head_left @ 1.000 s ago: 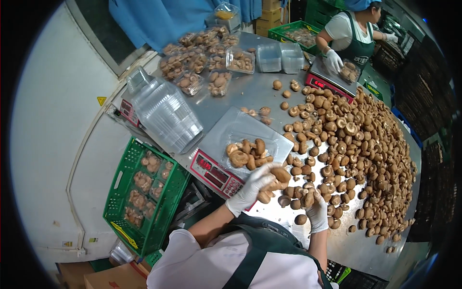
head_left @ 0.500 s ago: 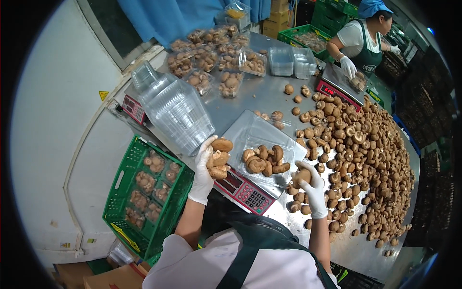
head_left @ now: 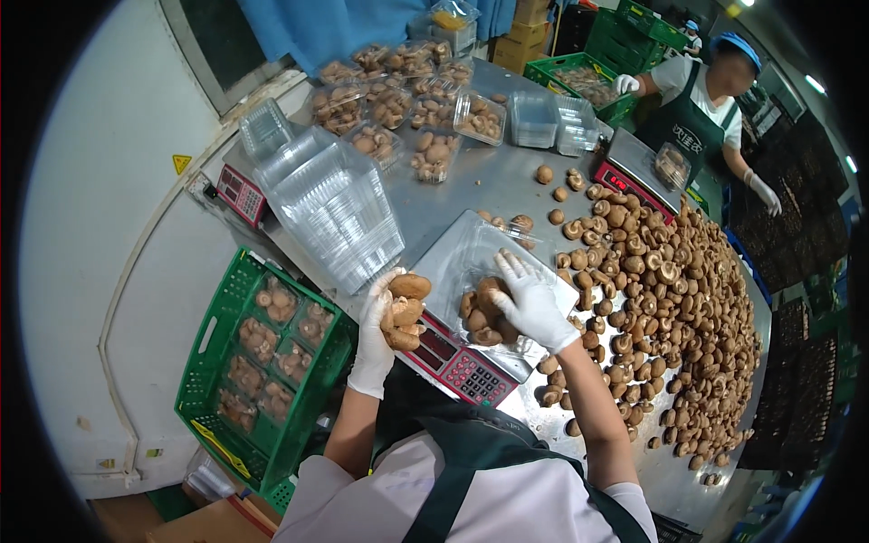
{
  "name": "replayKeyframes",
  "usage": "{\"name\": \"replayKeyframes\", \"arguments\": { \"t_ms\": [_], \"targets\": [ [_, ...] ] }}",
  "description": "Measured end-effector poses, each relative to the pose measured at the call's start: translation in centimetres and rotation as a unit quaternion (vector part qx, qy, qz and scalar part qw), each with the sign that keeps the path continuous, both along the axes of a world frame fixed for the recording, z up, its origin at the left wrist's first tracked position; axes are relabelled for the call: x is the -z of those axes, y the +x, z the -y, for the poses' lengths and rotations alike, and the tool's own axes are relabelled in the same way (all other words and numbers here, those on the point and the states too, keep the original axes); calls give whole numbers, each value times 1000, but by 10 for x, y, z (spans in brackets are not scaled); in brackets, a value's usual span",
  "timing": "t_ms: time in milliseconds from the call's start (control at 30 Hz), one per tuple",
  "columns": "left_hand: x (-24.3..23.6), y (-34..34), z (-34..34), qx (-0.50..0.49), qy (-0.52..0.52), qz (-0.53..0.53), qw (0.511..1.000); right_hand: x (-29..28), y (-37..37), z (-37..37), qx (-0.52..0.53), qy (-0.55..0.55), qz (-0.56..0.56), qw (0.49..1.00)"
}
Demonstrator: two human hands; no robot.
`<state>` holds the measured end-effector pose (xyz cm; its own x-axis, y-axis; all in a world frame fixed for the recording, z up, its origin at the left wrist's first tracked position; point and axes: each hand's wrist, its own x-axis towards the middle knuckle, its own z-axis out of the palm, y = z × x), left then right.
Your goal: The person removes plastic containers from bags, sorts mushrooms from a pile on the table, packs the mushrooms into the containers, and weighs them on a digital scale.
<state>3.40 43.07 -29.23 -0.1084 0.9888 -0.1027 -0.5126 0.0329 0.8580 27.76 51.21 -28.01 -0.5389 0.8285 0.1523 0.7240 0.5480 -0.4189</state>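
Note:
My left hand (head_left: 375,337), in a white glove, holds a small bunch of brown mushrooms (head_left: 405,310) just left of the scale (head_left: 450,358). My right hand (head_left: 531,302), also gloved, rests on the mushrooms inside a clear plastic tray (head_left: 462,256) that sits on the scale. A large heap of loose mushrooms (head_left: 677,319) covers the metal table (head_left: 462,190) to the right of the scale.
A stack of empty clear trays (head_left: 333,210) stands left of the scale. Filled trays (head_left: 398,100) sit at the table's far end. A green crate (head_left: 260,360) of packed mushrooms is on the floor at left. Another person (head_left: 701,100) works at a second scale (head_left: 638,176) far right.
My right hand moved from the loose mushrooms beside the scale onto the tray's mushrooms. My left hand, holding mushrooms, shifted slightly from over the tray stack toward the scale's left edge.

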Motion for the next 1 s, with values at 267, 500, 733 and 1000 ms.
{"name": "replayKeyframes", "arguments": {
  "t_ms": [267,500,733,1000],
  "targets": [
    [-2,-6,-7,-10,-7,-8,1000,-4,8,41,-76,122,41,989],
    [-12,8,-18,20,15,-16,1000,5,6,44,-82,110,66,988],
    [-16,21,-25,42,116,-109,986,-5,65,55,93,-178,-412,889],
    [-32,20,-28,18,119,-88,989,12,112,83,124,-271,-718,628]
  ]
}}
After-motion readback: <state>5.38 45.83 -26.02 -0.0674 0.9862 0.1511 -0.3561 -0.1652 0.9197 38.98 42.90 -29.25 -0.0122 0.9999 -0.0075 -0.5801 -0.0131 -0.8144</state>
